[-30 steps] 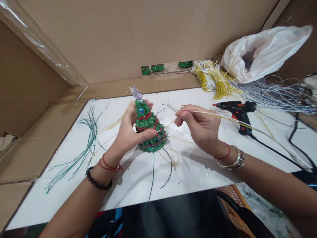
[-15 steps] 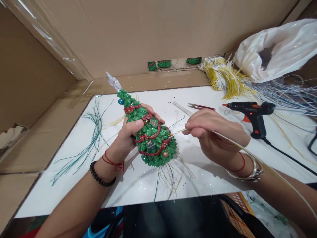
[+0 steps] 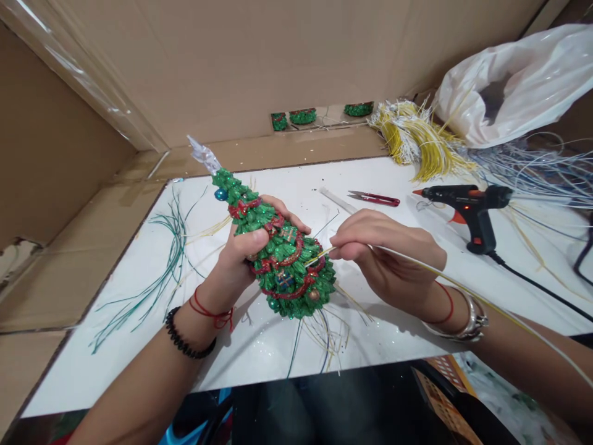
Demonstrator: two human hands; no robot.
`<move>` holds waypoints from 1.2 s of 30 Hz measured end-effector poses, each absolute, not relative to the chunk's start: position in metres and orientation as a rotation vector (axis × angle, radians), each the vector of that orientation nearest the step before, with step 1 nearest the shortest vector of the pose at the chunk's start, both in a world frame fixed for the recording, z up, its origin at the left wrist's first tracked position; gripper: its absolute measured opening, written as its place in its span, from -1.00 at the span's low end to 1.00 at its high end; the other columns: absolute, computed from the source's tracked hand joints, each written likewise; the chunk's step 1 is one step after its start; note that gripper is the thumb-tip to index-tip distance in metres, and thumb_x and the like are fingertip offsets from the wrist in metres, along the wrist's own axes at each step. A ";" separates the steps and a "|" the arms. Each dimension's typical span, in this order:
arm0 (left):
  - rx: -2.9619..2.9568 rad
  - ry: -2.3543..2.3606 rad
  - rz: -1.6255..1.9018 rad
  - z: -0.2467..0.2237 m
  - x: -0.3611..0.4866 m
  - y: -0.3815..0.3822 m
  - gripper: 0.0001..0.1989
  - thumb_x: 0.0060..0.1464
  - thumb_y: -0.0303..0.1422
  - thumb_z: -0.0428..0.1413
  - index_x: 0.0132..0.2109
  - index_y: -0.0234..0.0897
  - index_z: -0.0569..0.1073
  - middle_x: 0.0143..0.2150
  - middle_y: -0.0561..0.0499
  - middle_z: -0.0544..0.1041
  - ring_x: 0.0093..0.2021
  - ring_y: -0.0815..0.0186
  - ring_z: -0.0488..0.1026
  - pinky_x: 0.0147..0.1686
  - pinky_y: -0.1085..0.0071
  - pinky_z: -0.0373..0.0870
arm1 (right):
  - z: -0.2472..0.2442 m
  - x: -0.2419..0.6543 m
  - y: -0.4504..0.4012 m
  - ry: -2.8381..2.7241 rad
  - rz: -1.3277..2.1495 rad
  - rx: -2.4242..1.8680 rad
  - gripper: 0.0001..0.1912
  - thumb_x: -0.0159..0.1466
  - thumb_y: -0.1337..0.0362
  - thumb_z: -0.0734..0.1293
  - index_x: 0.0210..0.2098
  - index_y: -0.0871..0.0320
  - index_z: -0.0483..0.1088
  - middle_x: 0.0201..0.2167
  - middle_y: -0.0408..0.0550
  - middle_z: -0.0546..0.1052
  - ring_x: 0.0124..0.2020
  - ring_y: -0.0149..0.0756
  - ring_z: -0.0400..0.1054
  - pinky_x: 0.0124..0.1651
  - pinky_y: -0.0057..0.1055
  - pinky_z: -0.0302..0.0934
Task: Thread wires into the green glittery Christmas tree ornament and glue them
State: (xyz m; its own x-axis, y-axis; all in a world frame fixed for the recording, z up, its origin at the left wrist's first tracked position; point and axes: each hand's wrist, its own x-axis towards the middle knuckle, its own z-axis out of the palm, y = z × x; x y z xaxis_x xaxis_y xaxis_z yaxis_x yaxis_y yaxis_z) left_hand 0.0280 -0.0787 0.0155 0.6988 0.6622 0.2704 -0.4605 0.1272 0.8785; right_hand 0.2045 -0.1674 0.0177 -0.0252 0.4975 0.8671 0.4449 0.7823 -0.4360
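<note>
The left hand grips the tree above the table, its long axis tilted, tip far-left, base near-right. The right hand pinches the wires; their far ends are cut off at the right edge.

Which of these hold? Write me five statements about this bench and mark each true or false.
1. The glue gun lies on the white tabletop. True.
2. The left hand holds the decorated tree upright. False: the tree is tilted.
3. The right hand pinches thin strands. True.
4. The red snips lie right of the glue gun. False: they lie left of it.
5. Green strands lie left of the tree. True.
</note>
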 end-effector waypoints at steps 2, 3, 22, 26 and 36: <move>1.194 0.197 0.811 0.017 0.029 -0.080 -0.68 -0.10 -0.21 0.19 -0.19 -0.27 0.43 -0.27 -0.07 0.58 -0.27 0.17 0.54 -0.24 0.20 0.54 | 0.018 0.204 -0.168 -1.651 0.045 -0.778 -0.96 0.24 0.44 0.34 -0.33 0.26 0.45 -0.52 -0.05 0.52 -0.44 -0.38 0.39 -0.35 -0.38 0.32; 1.197 0.198 0.810 0.018 0.029 -0.080 -0.69 -0.10 -0.21 0.20 -0.20 -0.27 0.43 -0.28 -0.07 0.58 -0.28 0.18 0.54 -0.25 0.20 0.54 | 0.018 0.204 -0.168 -1.653 0.036 -0.784 -0.96 0.24 0.44 0.34 -0.34 0.25 0.45 -0.52 -0.06 0.52 -0.44 -0.39 0.39 -0.35 -0.38 0.32; 1.211 0.409 0.873 0.019 0.030 -0.086 -0.73 -0.09 -0.23 0.14 -0.22 -0.26 0.44 -0.29 -0.07 0.56 -0.28 0.19 0.51 -0.23 0.24 0.50 | 0.035 0.210 -0.182 -2.010 -0.335 -0.802 -0.94 0.25 0.45 0.33 -0.31 0.21 0.43 -0.49 -0.02 0.53 -0.37 -0.34 0.43 -0.27 -0.39 0.37; 1.186 0.466 0.867 0.019 0.032 -0.086 -0.77 -0.09 -0.25 0.13 -0.27 -0.27 0.45 -0.33 -0.05 0.57 -0.31 0.21 0.51 -0.27 0.27 0.50 | 0.030 0.208 -0.177 -1.976 -0.238 -0.780 -0.96 0.26 0.41 0.33 -0.31 0.22 0.44 -0.50 -0.02 0.52 -0.39 -0.35 0.40 -0.29 -0.38 0.35; 0.783 0.744 0.731 0.032 0.040 -0.094 -0.80 -0.16 -0.26 0.19 -0.42 -0.33 0.47 -0.50 0.04 0.54 -0.51 0.37 0.49 -0.45 0.46 0.48 | 0.018 0.211 -0.161 -1.708 0.514 -0.903 -0.87 0.31 0.27 0.30 -0.22 0.13 0.49 -0.33 -0.08 0.52 -0.29 -0.42 0.40 -0.23 -0.42 0.32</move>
State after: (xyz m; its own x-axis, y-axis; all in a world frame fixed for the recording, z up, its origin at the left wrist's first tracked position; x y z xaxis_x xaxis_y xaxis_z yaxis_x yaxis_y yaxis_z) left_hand 0.0397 -0.0941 0.0321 0.5292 0.7928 -0.3023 -0.2885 0.5032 0.8146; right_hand 0.2110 -0.1613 0.0180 -0.1267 0.7801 0.6126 0.3124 0.6176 -0.7218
